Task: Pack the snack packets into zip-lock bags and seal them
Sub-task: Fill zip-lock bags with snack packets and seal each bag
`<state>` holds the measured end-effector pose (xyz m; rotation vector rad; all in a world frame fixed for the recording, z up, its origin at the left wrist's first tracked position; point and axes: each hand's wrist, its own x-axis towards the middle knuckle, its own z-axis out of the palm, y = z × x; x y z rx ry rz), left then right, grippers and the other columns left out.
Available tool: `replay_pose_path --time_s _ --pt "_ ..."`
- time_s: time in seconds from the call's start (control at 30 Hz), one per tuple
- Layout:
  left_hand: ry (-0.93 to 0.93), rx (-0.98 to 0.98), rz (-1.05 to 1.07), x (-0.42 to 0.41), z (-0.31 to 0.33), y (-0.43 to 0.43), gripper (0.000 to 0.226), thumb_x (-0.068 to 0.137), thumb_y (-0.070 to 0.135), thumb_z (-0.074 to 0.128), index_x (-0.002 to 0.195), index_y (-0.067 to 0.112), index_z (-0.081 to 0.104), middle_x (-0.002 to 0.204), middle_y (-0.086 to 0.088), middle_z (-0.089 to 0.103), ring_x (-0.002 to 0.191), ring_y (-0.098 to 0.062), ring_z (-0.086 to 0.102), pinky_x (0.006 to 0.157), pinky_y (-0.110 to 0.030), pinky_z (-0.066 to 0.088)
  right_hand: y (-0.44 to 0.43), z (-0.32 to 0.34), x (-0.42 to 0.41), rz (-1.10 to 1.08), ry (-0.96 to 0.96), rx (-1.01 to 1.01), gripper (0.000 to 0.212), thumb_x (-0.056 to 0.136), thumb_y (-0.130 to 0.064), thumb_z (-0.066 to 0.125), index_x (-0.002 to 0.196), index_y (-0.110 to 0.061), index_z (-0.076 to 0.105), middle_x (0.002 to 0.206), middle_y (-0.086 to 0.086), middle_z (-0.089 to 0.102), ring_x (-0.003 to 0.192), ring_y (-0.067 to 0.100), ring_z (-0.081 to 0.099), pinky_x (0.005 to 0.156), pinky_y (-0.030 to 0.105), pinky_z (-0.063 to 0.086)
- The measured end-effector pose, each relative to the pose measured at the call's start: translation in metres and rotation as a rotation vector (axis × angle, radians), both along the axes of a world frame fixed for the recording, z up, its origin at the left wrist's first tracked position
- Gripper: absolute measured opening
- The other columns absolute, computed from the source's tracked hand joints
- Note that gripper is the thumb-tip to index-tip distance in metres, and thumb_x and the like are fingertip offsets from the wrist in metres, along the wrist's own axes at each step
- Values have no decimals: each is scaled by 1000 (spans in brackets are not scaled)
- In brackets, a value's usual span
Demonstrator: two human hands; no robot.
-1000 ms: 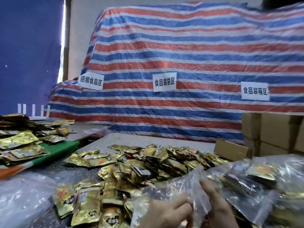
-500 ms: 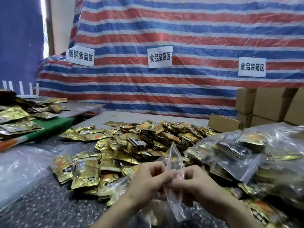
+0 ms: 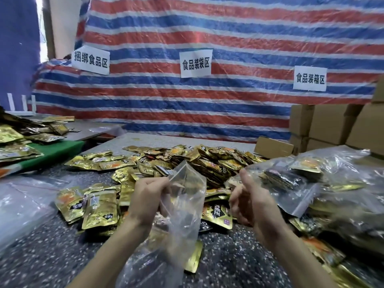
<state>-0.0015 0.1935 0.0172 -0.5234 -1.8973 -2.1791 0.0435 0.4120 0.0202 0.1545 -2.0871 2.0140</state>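
Your hands have come apart: half a second ago both were pinched together on the top edge of the zip-lock bag (image 3: 187,196), and now only your left hand (image 3: 149,201) grips it, fingers and thumb clamped on the upper left edge. Your right hand (image 3: 252,202) has let go and sits well off to the side, fingers curled in and thumb raised, with nothing visible in them. The bag hangs upright from your left hand down towards the table (image 3: 41,256), its mouth looking parted and, as far as its clear sides show, still unfilled. That suggests the opening step is done and loading comes next. The snack packets (image 3: 207,161) lie heaped just beyond the bag, with filled bags (image 3: 301,175) to your right.
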Motion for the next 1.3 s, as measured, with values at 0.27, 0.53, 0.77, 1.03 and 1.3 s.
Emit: replay_pose_path --time_s 0.27,0.53,0.77,1.03,1.3 --pt "-36 85 32 -6 -3 -2 50 82 -3 48 38 19 43 40 6 40 34 -3 37 35 -13 33 -12 -53 -28 -182 58 1167 61 82 -20 63 137 -41 46 131 -16 41 125 7 35 110 28 32" --pt "-34 15 2 -6 -8 0 27 64 21 54 38 21 46 44 2 40 39 -10 37 40 -15 38 -7 -55 -36 -392 226 1141 41 94 -27 63 132 -40 58 128 -23 57 121 1 46 107 34 33" --pt "-13 15 -40 -2 -9 1 35 80 15 59 46 18 50 46 -3 45 36 -17 44 38 -22 34 -7 -3 2 -486 357 101 20 74 -34 77 92 -34 68 88 -4 73 76 11 73 52 27 59" --pt "-70 -145 -150 12 -11 13 30 95 15 63 69 5 53 53 -11 60 41 -25 57 37 -23 41 -14 26 17 -229 -55 -734 20 97 -19 54 108 -7 66 94 10 76 86 22 67 53 29 58" --pt "-108 -216 -141 14 -13 20 31 98 25 60 78 2 54 59 -8 65 42 -24 57 36 -26 44 -6 22 13 -256 105 -453 39 62 -20 73 92 4 65 81 9 72 68 16 63 45 17 49"
